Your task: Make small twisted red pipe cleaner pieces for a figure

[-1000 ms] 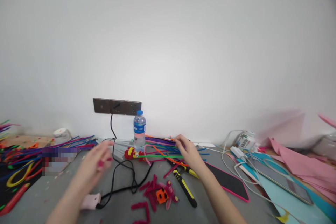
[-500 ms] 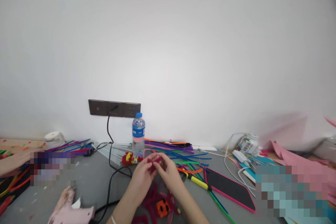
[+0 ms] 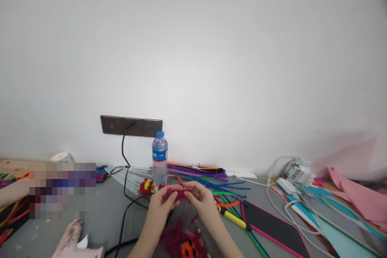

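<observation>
Between my two hands is a short dark red pipe cleaner piece [image 3: 182, 193], held level above the table. My left hand [image 3: 163, 205] pinches its left end between thumb and fingers. On the other end, my right hand [image 3: 200, 200] has a like pinch. Below my wrists lies a heap of dark red fuzzy pieces [image 3: 173, 234], with an orange and black fuzzy piece [image 3: 189, 248] on it. A red and yellow fuzzy figure [image 3: 146, 186] sits just beyond my left hand, partly hidden by it.
A water bottle [image 3: 159, 157] stands by the wall. Pipe cleaners [image 3: 211, 177] lie behind my hands; a yellow-handled tool [image 3: 234, 218] and pink-edged black phone [image 3: 272, 227] lie right. Left are a black cord [image 3: 123, 209], pink glue gun [image 3: 78, 250] and another person's arm [image 3: 15, 193].
My hands have moved a little apart and slightly lower, so more of the red piece shows between them. The view has shifted slightly.
</observation>
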Tool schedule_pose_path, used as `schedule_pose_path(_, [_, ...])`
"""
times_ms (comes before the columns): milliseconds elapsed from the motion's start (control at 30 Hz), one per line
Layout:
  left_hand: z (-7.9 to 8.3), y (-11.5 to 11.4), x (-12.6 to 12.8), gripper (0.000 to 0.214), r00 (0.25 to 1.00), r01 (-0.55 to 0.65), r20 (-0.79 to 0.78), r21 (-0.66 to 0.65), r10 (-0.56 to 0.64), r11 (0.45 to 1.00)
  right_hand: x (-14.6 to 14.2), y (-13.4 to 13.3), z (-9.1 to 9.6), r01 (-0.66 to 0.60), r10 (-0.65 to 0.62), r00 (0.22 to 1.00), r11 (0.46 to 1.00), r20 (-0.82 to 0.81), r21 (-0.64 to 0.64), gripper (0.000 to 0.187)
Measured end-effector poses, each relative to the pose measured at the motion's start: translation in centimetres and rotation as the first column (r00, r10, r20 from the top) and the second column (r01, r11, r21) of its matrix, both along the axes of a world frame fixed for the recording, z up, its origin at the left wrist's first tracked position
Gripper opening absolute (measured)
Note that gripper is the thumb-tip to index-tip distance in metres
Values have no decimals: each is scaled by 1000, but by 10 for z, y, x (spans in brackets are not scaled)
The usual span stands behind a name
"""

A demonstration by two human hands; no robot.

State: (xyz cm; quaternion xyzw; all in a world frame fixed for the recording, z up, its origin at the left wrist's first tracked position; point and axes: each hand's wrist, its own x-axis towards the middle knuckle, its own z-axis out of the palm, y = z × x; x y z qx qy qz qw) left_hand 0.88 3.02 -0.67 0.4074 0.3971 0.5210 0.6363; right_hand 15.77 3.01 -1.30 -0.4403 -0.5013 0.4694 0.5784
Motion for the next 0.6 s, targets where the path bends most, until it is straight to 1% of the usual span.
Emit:
schedule_pose_path(67, [3,0,-2,37,999,-16,-29,6,17,1000,0,-1,1,15,-15,1000,1000,-21,11,37])
schedule_pose_path(133, [5,0,-3,38,999,-20,-38,-15,20,1000,2,-2,3,37,-36,999,999,-31,20,36])
schedule_pose_path(267, [7,0,-1,45,999,7,-41,-52,-9,999,7,-3,8,63,-63,998,998,-19,17,34])
schedule_pose_path(433, [6,-1,0,62,996,77,-38,-103,-82,992,17,-2,13,42,-42,999,999,18,-10,39])
schedule_pose_path(500, [5,-3,0,62,992,117,-35,-124,-122,985,21,-1,13,29,-29,999,1000,31,-7,41])
schedule_pose_path(600, [4,-6,-2,53,981,190,-12,-180,-196,965,25,0,12,-3,3,999,1000,40,5,40])
